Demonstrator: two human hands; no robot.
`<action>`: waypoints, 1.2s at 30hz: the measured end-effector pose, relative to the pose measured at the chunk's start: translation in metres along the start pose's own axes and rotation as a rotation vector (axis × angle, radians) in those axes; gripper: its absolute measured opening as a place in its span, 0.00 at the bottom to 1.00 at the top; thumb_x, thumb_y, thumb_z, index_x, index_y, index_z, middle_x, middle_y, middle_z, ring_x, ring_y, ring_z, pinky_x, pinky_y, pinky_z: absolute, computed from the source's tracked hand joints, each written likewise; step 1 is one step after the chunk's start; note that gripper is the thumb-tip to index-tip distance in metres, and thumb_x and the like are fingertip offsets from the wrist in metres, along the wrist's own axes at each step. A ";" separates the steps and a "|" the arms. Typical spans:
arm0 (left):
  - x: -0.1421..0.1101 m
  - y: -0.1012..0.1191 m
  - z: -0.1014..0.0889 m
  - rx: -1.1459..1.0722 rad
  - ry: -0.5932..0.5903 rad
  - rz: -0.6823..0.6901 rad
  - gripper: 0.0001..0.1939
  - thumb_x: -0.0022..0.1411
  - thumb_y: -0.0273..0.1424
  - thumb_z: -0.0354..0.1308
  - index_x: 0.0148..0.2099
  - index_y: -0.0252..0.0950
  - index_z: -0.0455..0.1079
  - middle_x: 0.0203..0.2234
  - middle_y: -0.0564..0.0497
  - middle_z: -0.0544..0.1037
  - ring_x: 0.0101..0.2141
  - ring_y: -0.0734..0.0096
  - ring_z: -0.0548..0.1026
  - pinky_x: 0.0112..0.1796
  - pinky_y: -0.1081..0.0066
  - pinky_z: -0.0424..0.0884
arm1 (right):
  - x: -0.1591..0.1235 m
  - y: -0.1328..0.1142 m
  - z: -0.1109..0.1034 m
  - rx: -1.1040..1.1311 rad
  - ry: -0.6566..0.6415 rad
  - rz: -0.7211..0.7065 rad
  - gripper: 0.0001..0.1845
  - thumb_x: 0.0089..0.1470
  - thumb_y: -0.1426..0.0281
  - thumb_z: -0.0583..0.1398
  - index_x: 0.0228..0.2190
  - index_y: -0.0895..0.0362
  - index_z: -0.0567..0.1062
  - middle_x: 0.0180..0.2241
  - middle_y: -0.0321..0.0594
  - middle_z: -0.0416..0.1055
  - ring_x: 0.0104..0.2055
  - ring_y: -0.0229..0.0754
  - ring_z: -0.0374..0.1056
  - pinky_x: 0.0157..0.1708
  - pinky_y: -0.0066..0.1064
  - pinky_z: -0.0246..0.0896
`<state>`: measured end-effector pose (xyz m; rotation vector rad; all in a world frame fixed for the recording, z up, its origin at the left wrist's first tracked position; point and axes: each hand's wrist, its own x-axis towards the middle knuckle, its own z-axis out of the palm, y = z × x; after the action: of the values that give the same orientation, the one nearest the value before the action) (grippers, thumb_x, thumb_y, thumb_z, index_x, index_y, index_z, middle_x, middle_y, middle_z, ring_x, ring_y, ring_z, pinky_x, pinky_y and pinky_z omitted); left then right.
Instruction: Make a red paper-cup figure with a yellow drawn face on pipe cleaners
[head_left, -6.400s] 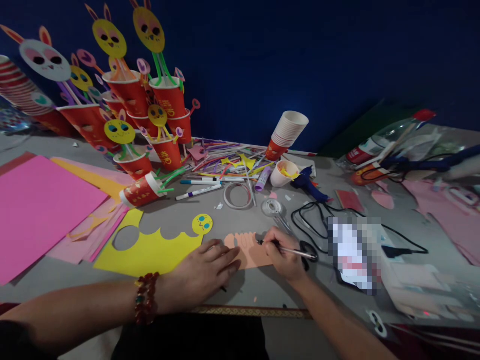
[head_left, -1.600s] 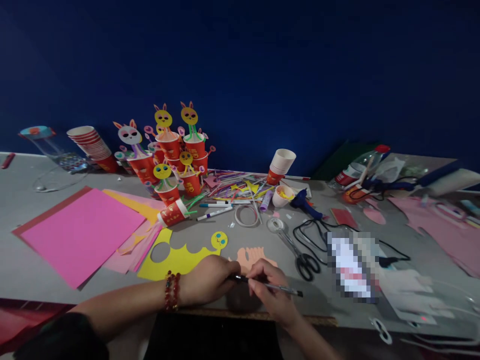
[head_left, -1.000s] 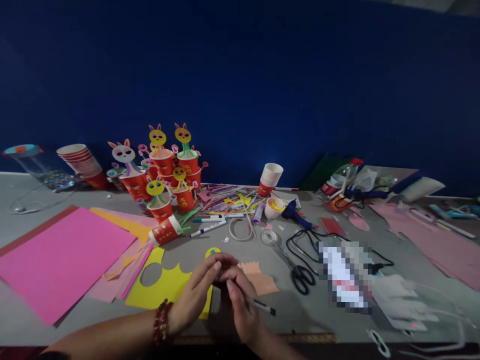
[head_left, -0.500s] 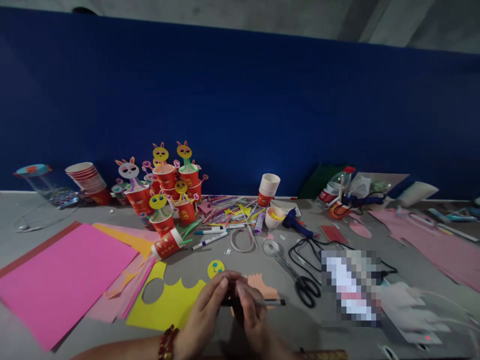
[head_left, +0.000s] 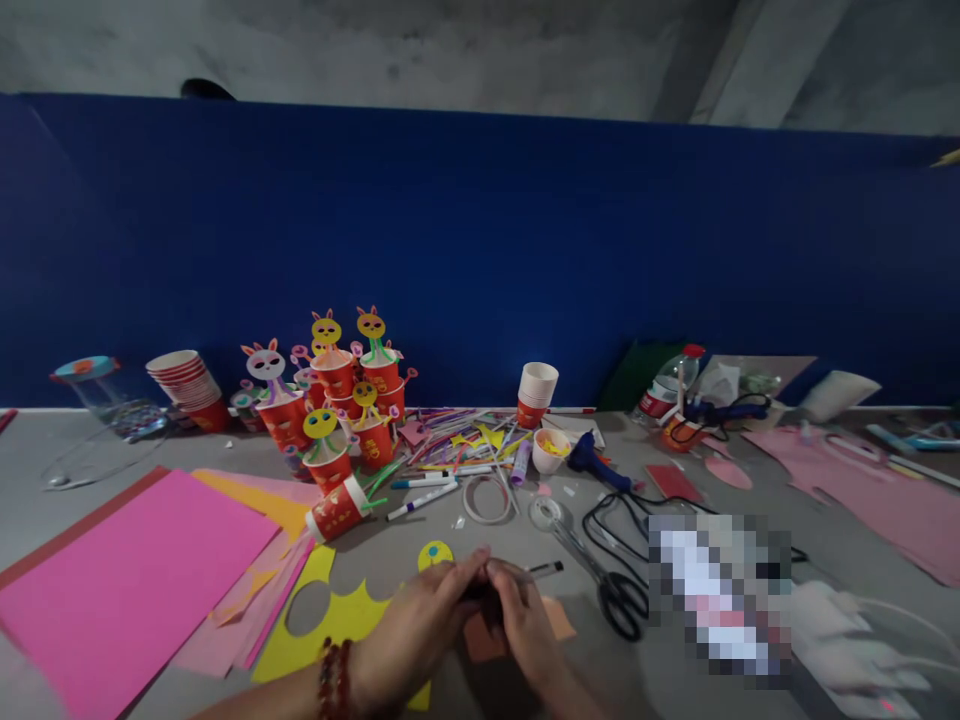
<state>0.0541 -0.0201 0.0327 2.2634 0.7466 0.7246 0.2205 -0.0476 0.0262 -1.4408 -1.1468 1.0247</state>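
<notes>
1. Left hand (head_left: 416, 640) & right hand (head_left: 525, 625) meet low over the surface (head_left: 840, 540), fingers closed on a black pen (head_left: 541, 570).
2. Pen's far end points right, toward scissors (head_left: 611, 590).
3. Orange paper cutout (head_left: 559, 620) lies beneath, apparently untouched; yellow sheet (head_left: 337, 625) at left.

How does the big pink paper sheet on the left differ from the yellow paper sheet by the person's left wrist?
The big pink paper sheet looks whole, while the yellow paper sheet has a round hole and a scalloped cut edge. The pink sheet is much larger than the yellow one. The pink sheet tops a pile of other sheets; the yellow one lies partly under the left hand. Both lie flat on the grey table.
</notes>
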 end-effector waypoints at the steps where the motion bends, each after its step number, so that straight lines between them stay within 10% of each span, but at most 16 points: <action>1: 0.003 -0.007 -0.004 0.155 -0.005 0.046 0.29 0.70 0.26 0.49 0.70 0.43 0.52 0.45 0.44 0.81 0.41 0.61 0.80 0.45 0.63 0.76 | 0.002 0.001 -0.003 0.005 -0.060 0.038 0.37 0.51 0.34 0.51 0.23 0.54 0.75 0.22 0.40 0.74 0.24 0.44 0.69 0.25 0.32 0.67; 6: 0.033 -0.029 -0.036 0.768 -0.001 -0.181 0.14 0.71 0.26 0.47 0.55 0.36 0.69 0.37 0.44 0.80 0.38 0.60 0.79 0.42 0.64 0.74 | 0.005 0.004 -0.039 -0.083 -0.171 -0.012 0.26 0.58 0.45 0.52 0.29 0.53 0.72 0.18 0.31 0.66 0.21 0.39 0.65 0.23 0.27 0.60; 10: 0.059 -0.043 -0.045 0.843 -0.031 -0.261 0.09 0.69 0.24 0.49 0.45 0.31 0.71 0.38 0.40 0.79 0.41 0.53 0.78 0.43 0.59 0.72 | 0.005 0.002 -0.089 -0.573 -0.164 -0.234 0.11 0.58 0.61 0.57 0.34 0.54 0.75 0.36 0.42 0.76 0.41 0.47 0.72 0.42 0.34 0.67; 13: 0.068 -0.054 -0.037 0.856 -0.053 -0.291 0.09 0.68 0.23 0.50 0.46 0.29 0.70 0.38 0.37 0.78 0.42 0.52 0.77 0.42 0.59 0.71 | 0.002 0.006 -0.111 -0.828 -0.215 -0.271 0.18 0.51 0.71 0.59 0.45 0.55 0.74 0.51 0.48 0.73 0.56 0.53 0.67 0.56 0.42 0.61; 19: 0.069 -0.045 -0.028 0.832 -0.108 -0.193 0.14 0.70 0.27 0.50 0.54 0.28 0.68 0.47 0.34 0.74 0.50 0.47 0.71 0.48 0.53 0.69 | -0.010 0.014 -0.113 -1.076 -0.228 -0.205 0.18 0.46 0.75 0.59 0.42 0.56 0.73 0.49 0.48 0.72 0.53 0.54 0.68 0.53 0.43 0.64; 27: 0.024 0.001 0.002 0.602 -0.339 0.038 0.25 0.57 0.51 0.64 0.46 0.35 0.71 0.44 0.44 0.75 0.46 0.53 0.71 0.48 0.57 0.69 | -0.015 0.018 -0.107 -1.049 -0.116 -0.200 0.11 0.46 0.77 0.58 0.34 0.53 0.69 0.38 0.43 0.74 0.42 0.51 0.72 0.40 0.39 0.66; 36: 0.019 -0.012 0.003 0.438 -0.123 0.040 0.23 0.65 0.33 0.59 0.60 0.37 0.63 0.59 0.38 0.67 0.58 0.48 0.65 0.56 0.49 0.65 | -0.034 0.032 -0.107 -0.327 0.067 0.042 0.14 0.49 0.62 0.63 0.38 0.54 0.71 0.26 0.34 0.73 0.28 0.43 0.70 0.30 0.33 0.65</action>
<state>0.0650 -0.0010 0.0282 2.6943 0.8684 0.4651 0.3225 -0.1031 0.0121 -1.7483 -1.2818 0.8370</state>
